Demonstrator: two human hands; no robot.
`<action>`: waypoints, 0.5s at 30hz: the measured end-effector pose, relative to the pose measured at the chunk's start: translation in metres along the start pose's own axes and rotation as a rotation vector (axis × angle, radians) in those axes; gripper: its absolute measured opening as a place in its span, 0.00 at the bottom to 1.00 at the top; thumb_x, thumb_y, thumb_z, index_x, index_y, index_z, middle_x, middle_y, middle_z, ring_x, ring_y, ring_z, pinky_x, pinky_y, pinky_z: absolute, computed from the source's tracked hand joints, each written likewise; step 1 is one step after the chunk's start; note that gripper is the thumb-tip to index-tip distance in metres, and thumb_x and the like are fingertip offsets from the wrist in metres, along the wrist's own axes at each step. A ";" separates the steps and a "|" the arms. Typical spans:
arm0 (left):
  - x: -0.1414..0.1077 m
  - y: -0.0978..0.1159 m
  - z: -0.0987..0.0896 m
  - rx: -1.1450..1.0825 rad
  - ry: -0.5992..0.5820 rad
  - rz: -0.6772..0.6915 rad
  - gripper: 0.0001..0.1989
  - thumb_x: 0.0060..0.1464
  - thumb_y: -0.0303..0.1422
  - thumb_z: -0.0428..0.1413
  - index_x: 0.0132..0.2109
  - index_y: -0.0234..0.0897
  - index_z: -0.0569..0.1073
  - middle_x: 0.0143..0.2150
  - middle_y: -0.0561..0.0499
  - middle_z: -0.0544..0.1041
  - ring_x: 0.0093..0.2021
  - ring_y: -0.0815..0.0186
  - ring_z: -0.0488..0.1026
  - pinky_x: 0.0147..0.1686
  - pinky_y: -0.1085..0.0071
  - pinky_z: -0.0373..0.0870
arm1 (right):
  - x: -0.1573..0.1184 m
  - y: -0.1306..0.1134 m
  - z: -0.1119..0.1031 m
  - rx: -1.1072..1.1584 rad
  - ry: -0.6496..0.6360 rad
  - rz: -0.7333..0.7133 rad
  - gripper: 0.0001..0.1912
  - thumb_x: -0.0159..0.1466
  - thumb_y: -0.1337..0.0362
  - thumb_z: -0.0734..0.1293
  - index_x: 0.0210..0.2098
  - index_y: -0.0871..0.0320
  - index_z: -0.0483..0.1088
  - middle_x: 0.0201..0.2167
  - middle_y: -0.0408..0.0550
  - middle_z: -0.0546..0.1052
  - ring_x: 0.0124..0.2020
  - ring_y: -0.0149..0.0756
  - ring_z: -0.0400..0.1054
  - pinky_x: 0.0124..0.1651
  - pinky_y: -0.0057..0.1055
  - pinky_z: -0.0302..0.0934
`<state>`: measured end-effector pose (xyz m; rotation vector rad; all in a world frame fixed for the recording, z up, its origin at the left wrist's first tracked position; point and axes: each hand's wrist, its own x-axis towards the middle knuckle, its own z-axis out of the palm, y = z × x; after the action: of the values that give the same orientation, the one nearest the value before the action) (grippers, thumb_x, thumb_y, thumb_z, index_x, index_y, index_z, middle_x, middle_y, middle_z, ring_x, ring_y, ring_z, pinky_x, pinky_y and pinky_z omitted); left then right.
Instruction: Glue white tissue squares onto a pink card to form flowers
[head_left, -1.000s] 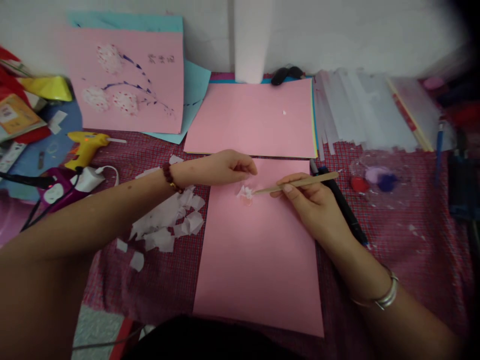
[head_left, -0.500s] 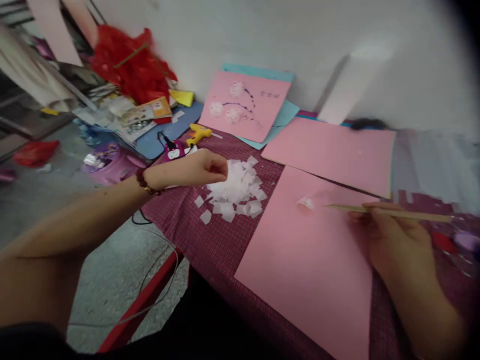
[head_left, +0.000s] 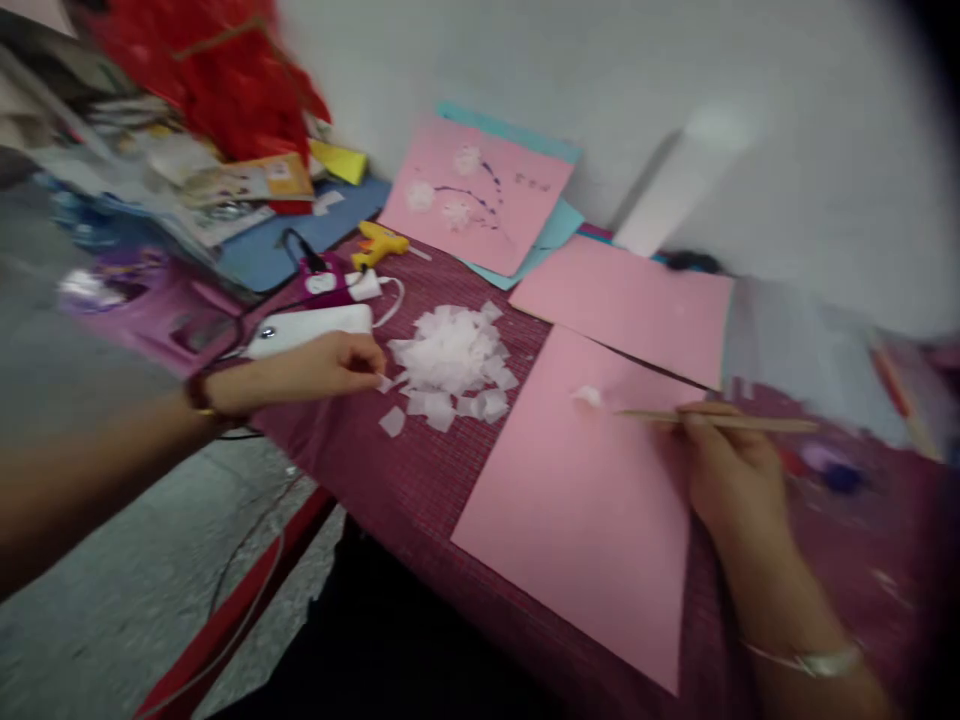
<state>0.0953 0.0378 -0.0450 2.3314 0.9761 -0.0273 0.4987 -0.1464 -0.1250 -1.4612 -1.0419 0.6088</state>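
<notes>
Pink sheet [head_left: 574, 510] lies near right, bearing 1 white tuft [head_left: 589, 397]. Right hand [head_left: 729, 458] is clamped on a wooden stick [head_left: 765, 424] beside it. Left hand [head_left: 326, 368] meets 1 scrap [head_left: 385, 384] left of the paper pile [head_left: 454, 350]; whether pinched, I cannot tell. Far: flowered card [head_left: 517, 215].

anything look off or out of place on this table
Nothing major; no spill or damage shows through the blur. A white paper square lies strayed from the paper pile, and the yellow glue gun lies on its side, not upright.
</notes>
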 end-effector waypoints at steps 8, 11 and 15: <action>0.069 0.085 0.008 -0.050 0.257 0.187 0.03 0.46 0.30 0.52 0.28 0.37 0.70 0.26 0.53 0.72 0.26 0.68 0.67 0.27 0.73 0.62 | -0.008 -0.011 0.011 0.081 -0.014 0.087 0.03 0.59 0.62 0.69 0.34 0.51 0.72 0.29 0.43 0.75 0.33 0.36 0.73 0.40 0.35 0.67; 0.102 0.121 0.028 -0.020 0.292 0.315 0.03 0.45 0.26 0.51 0.27 0.35 0.69 0.27 0.53 0.72 0.27 0.71 0.67 0.28 0.74 0.62 | -0.011 -0.014 0.015 0.061 -0.052 0.033 0.04 0.61 0.62 0.67 0.36 0.53 0.71 0.31 0.44 0.75 0.35 0.35 0.72 0.40 0.34 0.66; 0.133 0.145 0.049 -0.029 0.303 0.382 0.03 0.44 0.24 0.51 0.26 0.34 0.68 0.25 0.54 0.70 0.26 0.72 0.65 0.26 0.75 0.60 | -0.010 -0.018 0.021 -0.017 -0.083 -0.025 0.05 0.63 0.62 0.66 0.38 0.54 0.71 0.33 0.45 0.75 0.37 0.35 0.71 0.40 0.35 0.66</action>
<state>0.2969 0.0180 -0.0409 2.5018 0.6429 0.5006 0.4716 -0.1462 -0.1133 -1.4452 -1.1304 0.6484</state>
